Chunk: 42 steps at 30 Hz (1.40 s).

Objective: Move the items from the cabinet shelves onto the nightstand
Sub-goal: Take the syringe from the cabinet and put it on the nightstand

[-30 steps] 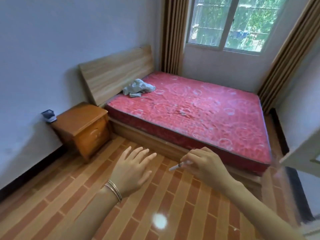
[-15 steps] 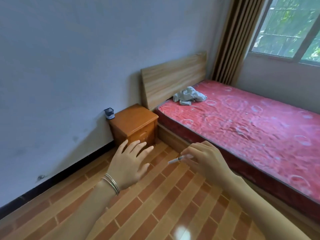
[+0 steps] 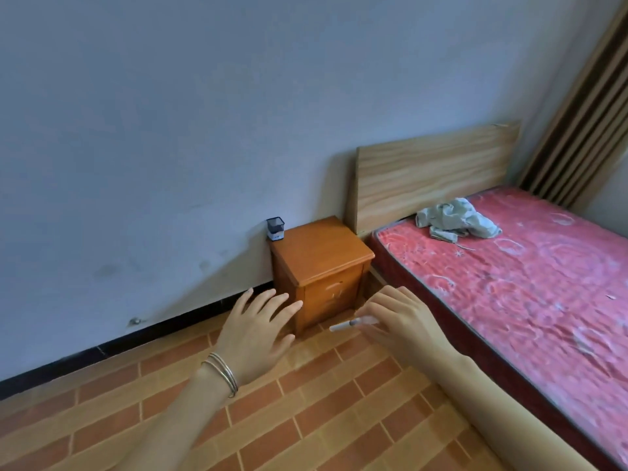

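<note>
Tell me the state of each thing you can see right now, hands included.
Left hand: open, fingers spread, holding nothing.
Right hand: pinching a white pen.
Nightstand: drawers closed.
Pen holder: upright at the nightstand's back corner.
Cloth: crumpled on the mattress.

The single view comes from a camera on the person's head. It looks forward and down, from above, toward the nightstand (image 3: pixel 319 253) that stands against the wall (image 3: pixel 170 130) beside the bed (image 3: pixel 509 283). The left hand (image 3: pixel 255 331) and right hand (image 3: pixel 404 321) are near the lens, low in the middle; the nightstand is farther, just beyond them. The wide lens bends the floor (image 3: pixel 306 419) lines.
</note>
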Motion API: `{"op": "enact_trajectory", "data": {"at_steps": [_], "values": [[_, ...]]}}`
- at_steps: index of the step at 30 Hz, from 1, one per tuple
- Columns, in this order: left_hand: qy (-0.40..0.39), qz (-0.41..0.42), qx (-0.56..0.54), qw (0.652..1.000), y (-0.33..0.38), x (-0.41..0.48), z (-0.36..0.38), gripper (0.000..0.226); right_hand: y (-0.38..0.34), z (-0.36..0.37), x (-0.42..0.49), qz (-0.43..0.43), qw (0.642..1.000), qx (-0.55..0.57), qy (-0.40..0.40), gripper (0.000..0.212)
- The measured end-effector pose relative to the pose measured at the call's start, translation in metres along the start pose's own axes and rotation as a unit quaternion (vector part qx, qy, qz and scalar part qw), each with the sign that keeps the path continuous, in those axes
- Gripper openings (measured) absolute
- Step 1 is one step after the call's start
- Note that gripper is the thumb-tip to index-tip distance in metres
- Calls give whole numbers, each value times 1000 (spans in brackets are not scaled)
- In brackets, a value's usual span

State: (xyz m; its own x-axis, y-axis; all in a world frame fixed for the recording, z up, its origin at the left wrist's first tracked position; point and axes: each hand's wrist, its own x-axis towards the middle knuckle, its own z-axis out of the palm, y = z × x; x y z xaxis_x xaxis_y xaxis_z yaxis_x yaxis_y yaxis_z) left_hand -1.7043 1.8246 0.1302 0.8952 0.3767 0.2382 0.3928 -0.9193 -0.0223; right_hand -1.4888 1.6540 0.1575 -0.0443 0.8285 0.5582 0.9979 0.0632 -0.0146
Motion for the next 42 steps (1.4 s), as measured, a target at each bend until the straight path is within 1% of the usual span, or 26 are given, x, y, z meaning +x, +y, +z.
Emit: {"op": "enact_trajectory", "data": {"at_steps": [4,7,10,13,17,20,24,27,33,35,37,40,42], "values": [[38,-29,5,999,-17,64,-9,50,59,13,55,-19,999,34,1,17],[42,-61,15,997,-28,100,-9,51,92,26,90,-59,997,46,10,15],[29,-71,17,997,-40,119,2,52,114,46,114,-71,995,70,10,21],[-1,-92,20,996,-54,125,18,52,129,76,129,-75,993,96,-4,23],[-25,-108,9,994,-85,139,43,51,146,122,158,-87,990,103,-36,10],[-30,-107,2,994,-119,162,56,52,161,153,188,-78,991,96,-55,12],[-10,-106,-5,994,-181,205,66,52,183,188,245,-74,992,81,-65,12],[-6,-101,0,995,-230,244,66,53,200,210,295,-62,993,77,-66,13],[-9,-59,17,998,-304,310,83,55,229,256,372,-14,995,79,-50,14],[-23,-54,8,998,-318,323,98,56,237,275,384,-5,995,88,-56,19],[-55,-59,-7,997,-329,331,117,57,244,297,391,-4,994,92,-67,25],[-98,-64,-19,993,-346,344,148,58,260,333,398,2,990,104,-92,17],[-112,-64,-25,991,-358,357,167,58,274,358,404,9,988,112,-104,18]]}}
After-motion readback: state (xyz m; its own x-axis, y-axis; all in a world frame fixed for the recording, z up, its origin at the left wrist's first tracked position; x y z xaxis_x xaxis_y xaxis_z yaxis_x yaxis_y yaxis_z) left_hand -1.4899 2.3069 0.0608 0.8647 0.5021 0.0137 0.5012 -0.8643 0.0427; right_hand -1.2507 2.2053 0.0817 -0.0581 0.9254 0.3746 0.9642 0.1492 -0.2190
